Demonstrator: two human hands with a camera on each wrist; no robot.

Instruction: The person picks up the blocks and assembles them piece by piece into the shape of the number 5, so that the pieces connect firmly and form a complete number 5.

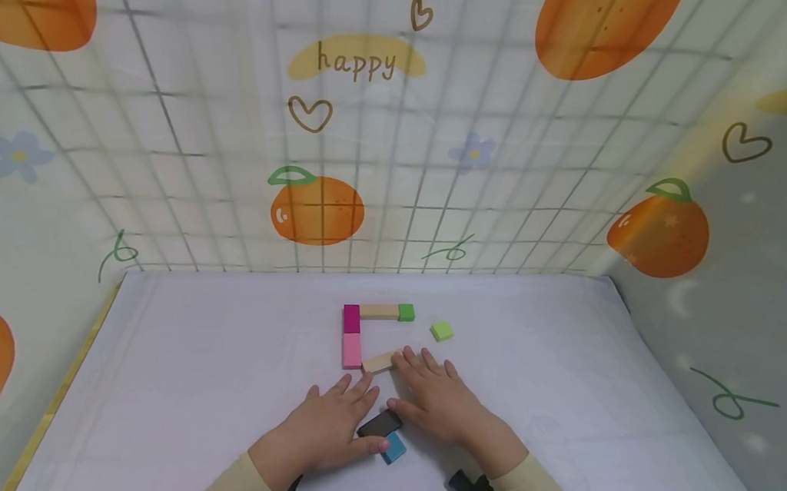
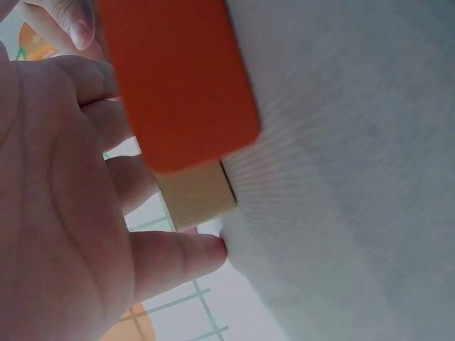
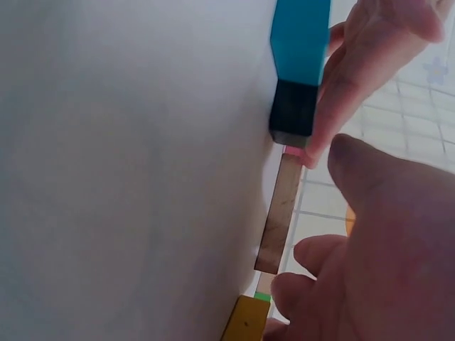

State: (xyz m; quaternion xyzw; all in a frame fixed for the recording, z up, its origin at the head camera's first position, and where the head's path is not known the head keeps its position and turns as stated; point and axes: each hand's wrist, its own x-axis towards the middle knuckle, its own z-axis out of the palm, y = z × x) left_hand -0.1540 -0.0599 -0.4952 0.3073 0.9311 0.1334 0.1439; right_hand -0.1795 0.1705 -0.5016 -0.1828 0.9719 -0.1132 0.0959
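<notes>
In the head view, blocks form a three-sided outline: a dark magenta block [image 1: 351, 319], a pink block [image 1: 352, 350], a wooden block [image 1: 379, 312] with a green block [image 1: 406, 312] at its end, and a slanted wooden block [image 1: 379, 363] nearest me. My left hand [image 1: 328, 428] lies palm down, fingers extended toward the pink block, its thumb over a blue block [image 1: 394, 448] beside a black block [image 1: 380, 424]. The right hand [image 1: 443, 399] has its fingertips at the slanted block's right end, fingers spread. An orange-red block [image 2: 181, 78] shows close to the left palm.
A light green block [image 1: 442, 330] lies apart, right of the outline. A yellow block [image 3: 246, 320] appears near the right fingers in the right wrist view, hidden in the head view. A white cloth [image 1: 201, 353] covers the table, with printed curtains [image 1: 220, 159] behind.
</notes>
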